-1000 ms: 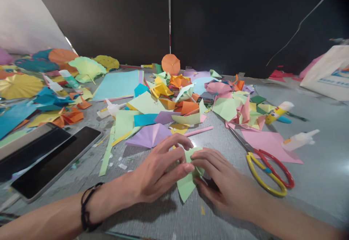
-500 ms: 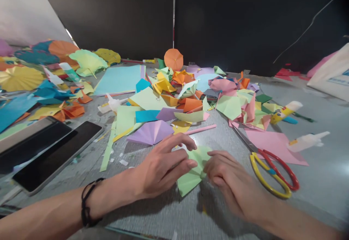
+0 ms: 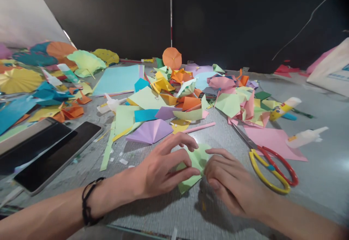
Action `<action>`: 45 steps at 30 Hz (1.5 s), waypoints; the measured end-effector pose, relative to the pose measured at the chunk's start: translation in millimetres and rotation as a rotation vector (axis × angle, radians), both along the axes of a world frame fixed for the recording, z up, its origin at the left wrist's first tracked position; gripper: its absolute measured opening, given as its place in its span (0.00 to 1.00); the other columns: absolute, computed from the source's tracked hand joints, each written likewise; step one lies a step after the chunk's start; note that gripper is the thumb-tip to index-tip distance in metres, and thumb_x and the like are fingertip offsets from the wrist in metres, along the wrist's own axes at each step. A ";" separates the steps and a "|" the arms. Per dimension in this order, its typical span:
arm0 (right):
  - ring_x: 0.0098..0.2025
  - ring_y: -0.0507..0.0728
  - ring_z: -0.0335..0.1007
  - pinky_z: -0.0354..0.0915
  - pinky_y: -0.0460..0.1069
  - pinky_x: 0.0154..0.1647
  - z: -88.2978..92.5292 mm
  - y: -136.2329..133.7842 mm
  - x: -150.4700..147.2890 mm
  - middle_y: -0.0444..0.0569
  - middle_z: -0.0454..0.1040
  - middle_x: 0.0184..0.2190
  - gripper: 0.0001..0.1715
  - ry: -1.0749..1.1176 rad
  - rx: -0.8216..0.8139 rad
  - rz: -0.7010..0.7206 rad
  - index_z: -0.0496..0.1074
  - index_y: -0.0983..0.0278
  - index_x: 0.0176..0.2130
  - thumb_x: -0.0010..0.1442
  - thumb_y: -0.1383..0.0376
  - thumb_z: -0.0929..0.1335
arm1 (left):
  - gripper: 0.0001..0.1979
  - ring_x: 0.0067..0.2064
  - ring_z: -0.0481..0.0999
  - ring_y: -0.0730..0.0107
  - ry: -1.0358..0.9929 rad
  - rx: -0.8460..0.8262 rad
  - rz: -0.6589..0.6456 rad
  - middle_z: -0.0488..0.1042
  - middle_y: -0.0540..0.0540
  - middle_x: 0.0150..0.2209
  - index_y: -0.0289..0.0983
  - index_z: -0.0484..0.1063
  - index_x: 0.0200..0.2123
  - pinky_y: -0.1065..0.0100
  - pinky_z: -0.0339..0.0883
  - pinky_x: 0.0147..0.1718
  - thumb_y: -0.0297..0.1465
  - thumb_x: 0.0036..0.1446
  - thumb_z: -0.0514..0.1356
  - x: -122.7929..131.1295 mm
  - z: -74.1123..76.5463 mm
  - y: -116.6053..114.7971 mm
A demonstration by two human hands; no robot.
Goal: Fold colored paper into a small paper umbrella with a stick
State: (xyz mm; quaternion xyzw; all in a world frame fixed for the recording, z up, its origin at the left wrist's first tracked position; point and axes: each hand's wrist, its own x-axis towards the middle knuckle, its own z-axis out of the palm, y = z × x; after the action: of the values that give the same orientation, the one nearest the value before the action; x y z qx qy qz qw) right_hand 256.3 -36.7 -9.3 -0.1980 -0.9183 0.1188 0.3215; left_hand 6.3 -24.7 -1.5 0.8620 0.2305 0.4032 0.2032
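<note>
A piece of light green paper (image 3: 200, 155) with fold creases lies between my hands near the front of the table. My left hand (image 3: 166, 163) reaches over its left side, the curved fingers apart and the thumb stretched across its lower part. My right hand (image 3: 229, 176) is at the paper's right edge, its fingers curled together and the index finger reaching a little further over it. The right fingertips seem to grip that edge, though the contact is partly hidden. Behind my left hand rests a pleated purple paper fan (image 3: 149, 131).
Scissors with red and yellow handles (image 3: 272, 169) lie right of my right hand, by pink paper (image 3: 268, 142) and a glue bottle (image 3: 307, 137). A phone (image 3: 58, 156) lies at left. Scraps of coloured paper (image 3: 188, 87) heap up behind, before a dark panel (image 3: 245, 22).
My left thumb has stretched further right and lower across the green paper. The right hand's fingers have shifted slightly at the paper's edge. The view has moved slightly.
</note>
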 end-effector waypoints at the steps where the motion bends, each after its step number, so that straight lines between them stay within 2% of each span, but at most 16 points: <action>1: 0.32 0.53 0.68 0.70 0.59 0.60 0.3 -0.2 -0.4 0.44 0.71 0.29 0.10 0.000 -0.001 0.000 0.65 0.62 0.38 0.68 0.76 0.62 | 0.08 0.54 0.75 0.64 0.014 -0.001 0.006 0.72 0.42 0.51 0.36 0.70 0.35 0.63 0.70 0.56 0.29 0.69 0.64 -0.7 1.7 -0.3; 7: 0.31 0.54 0.69 0.70 0.60 0.60 3.0 -0.2 -2.2 0.43 0.71 0.28 0.10 -0.011 0.000 -0.008 0.65 0.61 0.38 0.68 0.76 0.62 | 0.15 0.49 0.78 0.66 0.073 -0.011 0.033 0.74 0.42 0.49 0.36 0.69 0.29 0.66 0.72 0.52 0.34 0.70 0.63 -2.2 8.6 -2.3; 12: 0.31 0.54 0.69 0.71 0.60 0.59 2.6 1.0 -2.2 0.44 0.72 0.28 0.10 -0.015 0.014 -0.003 0.66 0.61 0.39 0.68 0.75 0.61 | 0.09 0.53 0.77 0.62 -0.020 0.033 -0.013 0.72 0.40 0.51 0.37 0.70 0.37 0.61 0.72 0.55 0.33 0.66 0.67 -1.8 1.0 -0.5; 16: 0.31 0.54 0.70 0.72 0.60 0.58 1.9 1.0 -2.2 0.43 0.72 0.28 0.10 -0.029 -0.002 -0.007 0.66 0.61 0.39 0.68 0.75 0.61 | 0.08 0.53 0.76 0.61 -0.014 0.052 -0.023 0.72 0.39 0.52 0.37 0.70 0.45 0.60 0.73 0.54 0.30 0.67 0.66 -1.1 -1.8 -0.6; 21: 0.31 0.54 0.70 0.72 0.61 0.58 2.1 1.1 -3.0 0.43 0.72 0.28 0.10 -0.021 0.007 -0.003 0.66 0.61 0.39 0.68 0.75 0.61 | 0.01 0.53 0.77 0.61 0.053 0.085 0.004 0.73 0.39 0.52 0.37 0.74 0.44 0.59 0.73 0.56 0.28 0.70 0.62 -1.6 2.2 -1.7; 25: 0.31 0.54 0.69 0.72 0.61 0.58 2.6 1.4 -2.3 0.43 0.71 0.28 0.10 -0.016 0.019 -0.008 0.66 0.61 0.38 0.68 0.75 0.61 | 0.15 0.57 0.75 0.59 0.101 0.068 -0.021 0.72 0.36 0.56 0.37 0.73 0.55 0.58 0.73 0.58 0.21 0.69 0.58 -4.3 5.1 -1.4; 27: 0.31 0.54 0.70 0.72 0.61 0.58 3.2 1.1 -2.0 0.44 0.71 0.28 0.10 -0.003 0.026 -0.007 0.65 0.61 0.38 0.67 0.75 0.61 | 0.19 0.58 0.75 0.58 0.107 0.072 -0.036 0.71 0.36 0.57 0.38 0.72 0.57 0.57 0.73 0.58 0.18 0.66 0.57 -5.0 5.1 -1.0; 29: 0.32 0.54 0.71 0.73 0.61 0.57 3.6 0.6 -2.1 0.44 0.73 0.29 0.11 0.018 0.020 -0.008 0.66 0.61 0.40 0.67 0.76 0.62 | 0.17 0.58 0.75 0.58 0.100 0.086 -0.045 0.71 0.36 0.56 0.38 0.74 0.54 0.57 0.73 0.58 0.18 0.66 0.57 -4.7 4.4 -0.5; 34: 0.37 0.56 0.76 0.74 0.61 0.58 2.4 -0.3 -3.1 0.46 0.78 0.35 0.14 0.121 0.034 -0.038 0.67 0.62 0.49 0.66 0.76 0.65 | 0.04 0.53 0.77 0.60 0.090 0.121 -0.057 0.73 0.38 0.52 0.37 0.76 0.43 0.59 0.72 0.57 0.26 0.69 0.61 -0.8 3.3 0.1; 39: 0.38 0.56 0.78 0.75 0.59 0.59 0.5 -0.1 -2.1 0.49 0.80 0.37 0.16 0.095 0.106 -0.043 0.69 0.65 0.51 0.67 0.78 0.65 | 0.06 0.50 0.78 0.63 0.091 0.123 -0.042 0.75 0.39 0.51 0.36 0.76 0.38 0.61 0.73 0.55 0.29 0.70 0.62 0.8 3.1 -0.8; 45: 0.39 0.54 0.78 0.73 0.57 0.61 1.1 -0.4 -1.4 0.48 0.79 0.36 0.11 0.050 0.083 0.002 0.71 0.66 0.49 0.69 0.76 0.66 | 0.06 0.50 0.78 0.62 0.090 0.147 -0.041 0.75 0.38 0.51 0.36 0.75 0.38 0.61 0.73 0.54 0.29 0.70 0.61 0.3 0.9 -1.0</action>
State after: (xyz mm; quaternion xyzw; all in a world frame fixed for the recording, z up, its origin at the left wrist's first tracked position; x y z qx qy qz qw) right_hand 254.9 -37.1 -8.2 -0.1809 -0.9142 0.0860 0.3522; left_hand 6.6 -25.7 -0.6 0.8964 0.1914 0.3755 0.1369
